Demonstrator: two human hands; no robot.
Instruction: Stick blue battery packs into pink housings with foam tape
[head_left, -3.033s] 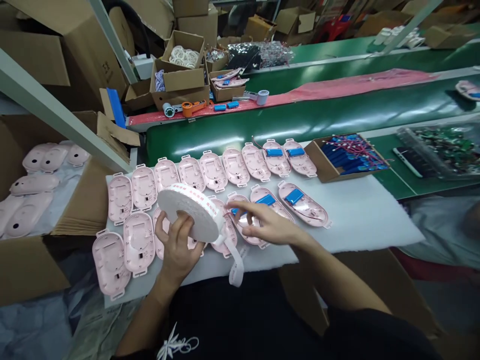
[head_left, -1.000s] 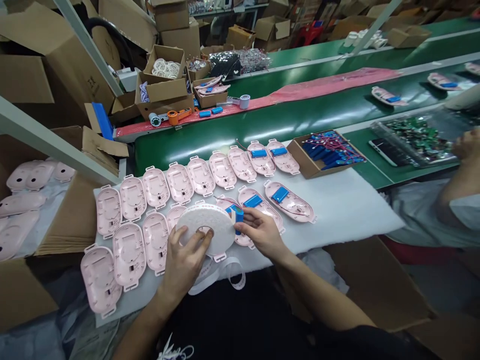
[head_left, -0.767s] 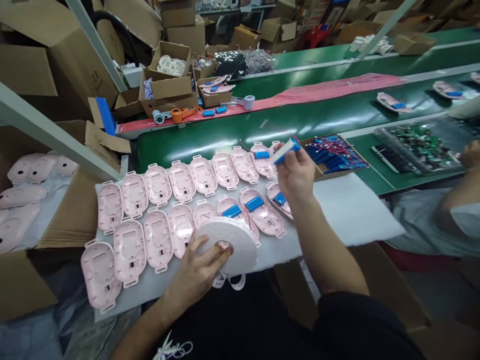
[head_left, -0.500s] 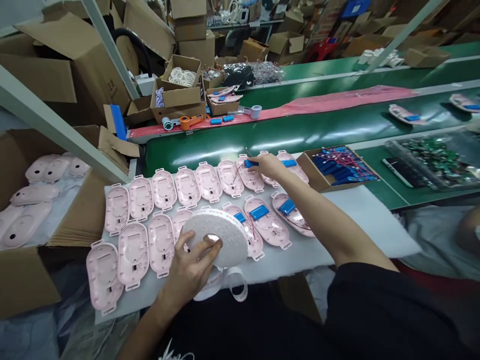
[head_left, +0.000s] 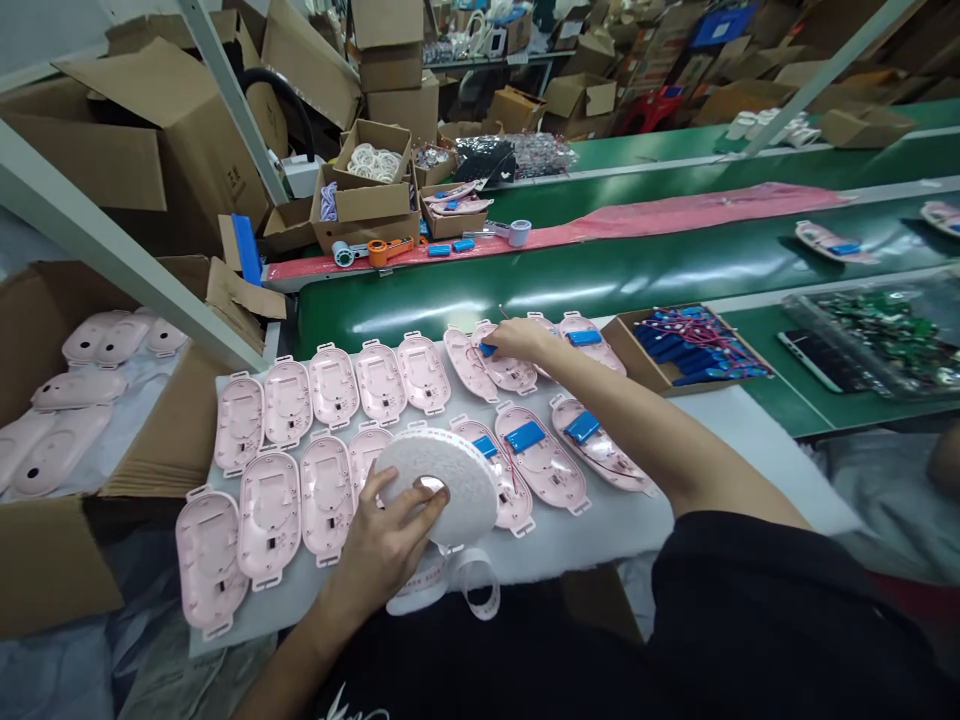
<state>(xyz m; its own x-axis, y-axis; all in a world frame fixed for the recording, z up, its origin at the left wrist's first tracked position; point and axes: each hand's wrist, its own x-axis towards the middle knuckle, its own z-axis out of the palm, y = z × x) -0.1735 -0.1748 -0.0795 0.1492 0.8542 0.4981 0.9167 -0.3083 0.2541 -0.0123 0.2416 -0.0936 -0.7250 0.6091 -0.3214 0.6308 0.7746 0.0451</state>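
Observation:
My left hand is closed around a wide white roll of adhesive tape, its fingers at the core. A loose strip of the tape curls below the roll. At the back row, my right hand pinches a blue battery pack, low over a pink plastic shell; whether it touches the shell I cannot tell. Just left of it, another pink shell lies tilted. Several shells in the front row carry batteries, such as the blue battery right of the roll.
Pink shells stand in two rows on a white foam sheet. A carton of wired batteries sits to the right. Behind runs a green conveyor belt. A large carton with pink covers is at left, beside a metal post.
My right hand has lowered the battery slightly toward the shell. The shell to its left has turned and tilted against its neighbour. My left hand keeps the tape roll; the view has shifted a little.

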